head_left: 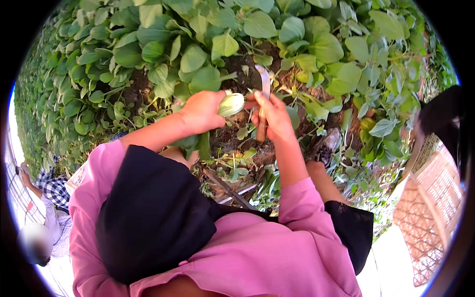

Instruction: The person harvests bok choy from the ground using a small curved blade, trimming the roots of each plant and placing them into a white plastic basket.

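In front of me, my left hand (202, 113) is closed around a bok choy (231, 105), its pale cut base pointing right. Dark green leaves hang below that hand and seem to belong to the same plant. My right hand (275, 118) grips a small sickle (264, 79) by its wooden handle, the curved metal blade upward. Its fingertips come close to the bok choy's base; whether they touch it I cannot tell. Under both hands lies dark soil (227, 141) with loose leaves and stems.
Dense leafy greens (193, 59) fill the bed ahead and to both sides. A woven basket (428, 198) stands at the right. At the far left is another person (54, 190) in a checked garment. A dark bar (227, 188) lies near my lap.
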The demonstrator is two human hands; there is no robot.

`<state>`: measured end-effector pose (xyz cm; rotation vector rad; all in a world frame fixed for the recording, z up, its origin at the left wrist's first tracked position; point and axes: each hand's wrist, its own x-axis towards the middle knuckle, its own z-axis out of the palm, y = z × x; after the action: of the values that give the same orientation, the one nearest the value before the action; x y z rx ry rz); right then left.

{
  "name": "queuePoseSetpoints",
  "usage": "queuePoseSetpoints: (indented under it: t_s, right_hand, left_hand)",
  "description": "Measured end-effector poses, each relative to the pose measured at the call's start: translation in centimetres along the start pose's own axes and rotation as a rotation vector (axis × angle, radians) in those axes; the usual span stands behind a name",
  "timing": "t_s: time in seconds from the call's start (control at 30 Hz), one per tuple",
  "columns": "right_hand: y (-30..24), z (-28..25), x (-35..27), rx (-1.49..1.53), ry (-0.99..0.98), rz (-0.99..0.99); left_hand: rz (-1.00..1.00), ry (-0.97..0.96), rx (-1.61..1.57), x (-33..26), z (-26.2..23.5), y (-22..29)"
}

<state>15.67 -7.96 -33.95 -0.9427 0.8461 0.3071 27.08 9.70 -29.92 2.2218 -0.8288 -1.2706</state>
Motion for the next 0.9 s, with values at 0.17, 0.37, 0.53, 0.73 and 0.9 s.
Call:
queuePoseSetpoints:
  t_s: [0.17,0.37,0.53,0.73,0.9]
  right_hand:
    - [-0.1,0.2,5.0,-0.260,-0.004,0.026]
    - [0.2,3.4,11.1,-0.568,0.025,-0.018]
    - [1.1,4.6,14.1,-0.586,0.034,0.067]
    - [2.9,5.5,15.6,-0.391,-0.001,0.183]
    - [2.8,5.6,15.7,-0.716,-0.105,0.292]
  left_hand:
    - [0.153,-0.003,0.440,1.7,-2.0,2.7]
    - [-0.031,0.061,0.747,4.0,-5.3,-2.4]
    - [-0.023,0.107,0.769,2.8,-5.6,-3.7]
    - [0.069,0.148,0.730,1.5,-5.7,-6.1]
    - [0.061,0.107,0.675,1.5,-5.7,-6.0]
